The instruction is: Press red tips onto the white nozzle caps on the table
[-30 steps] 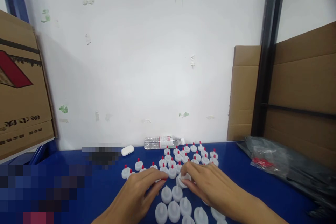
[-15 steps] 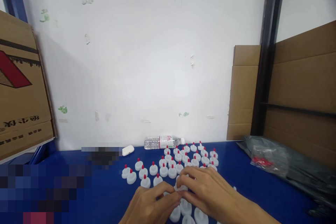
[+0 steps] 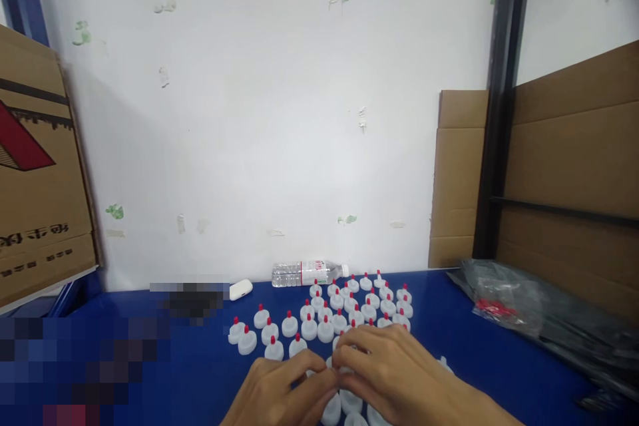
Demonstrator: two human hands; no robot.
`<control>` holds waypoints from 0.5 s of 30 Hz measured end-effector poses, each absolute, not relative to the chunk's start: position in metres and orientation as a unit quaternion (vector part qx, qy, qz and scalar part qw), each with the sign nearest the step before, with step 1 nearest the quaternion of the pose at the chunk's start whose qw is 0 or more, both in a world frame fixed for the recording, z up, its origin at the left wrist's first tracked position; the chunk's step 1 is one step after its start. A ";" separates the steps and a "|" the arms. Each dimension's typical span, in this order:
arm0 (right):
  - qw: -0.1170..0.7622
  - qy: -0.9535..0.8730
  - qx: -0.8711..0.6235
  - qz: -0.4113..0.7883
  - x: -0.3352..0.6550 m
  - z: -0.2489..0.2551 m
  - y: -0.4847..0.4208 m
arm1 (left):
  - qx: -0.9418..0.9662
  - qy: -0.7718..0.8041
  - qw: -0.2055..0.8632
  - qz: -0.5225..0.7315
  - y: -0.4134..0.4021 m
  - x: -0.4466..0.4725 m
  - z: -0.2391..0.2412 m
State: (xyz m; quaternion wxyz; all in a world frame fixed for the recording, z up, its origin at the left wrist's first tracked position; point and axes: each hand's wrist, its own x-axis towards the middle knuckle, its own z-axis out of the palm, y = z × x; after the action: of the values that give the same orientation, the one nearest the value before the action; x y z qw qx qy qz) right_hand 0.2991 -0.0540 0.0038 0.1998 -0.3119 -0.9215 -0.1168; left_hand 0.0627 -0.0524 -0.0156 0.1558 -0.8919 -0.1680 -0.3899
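Left hand (image 3: 282, 391) and right hand (image 3: 399, 376) pinch one white cap (image 3: 333, 362) together — a slip could topple the neighbouring red-tipped caps (image 3: 319, 319).

Bright, even light falls from above and in front; the wall (image 3: 279, 120) is almost washed out. A soft shadow lies beside the box (image 3: 34, 166) at left. Edges bow outward. A patch at lower left is pixelated. The hands are slightly blurred.
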 end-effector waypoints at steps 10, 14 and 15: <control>0.319 -0.901 -0.191 -0.223 0.299 0.005 -0.053 | -0.902 -0.179 0.082 -0.384 -0.051 0.060 -0.021; 0.347 -0.890 -0.161 -0.251 0.298 0.007 -0.053 | -0.899 -0.184 0.019 -0.397 -0.053 0.061 -0.021; 0.352 -0.888 -0.155 -0.253 0.298 0.007 -0.053 | -0.894 -0.190 -0.003 -0.405 -0.055 0.061 -0.020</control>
State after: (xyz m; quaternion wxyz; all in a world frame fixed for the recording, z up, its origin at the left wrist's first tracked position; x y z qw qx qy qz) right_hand 0.2984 -0.0528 0.0067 0.3516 -0.1552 -0.8879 -0.2527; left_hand 0.0615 -0.0547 -0.0200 -0.0026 -0.8945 -0.1901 -0.4047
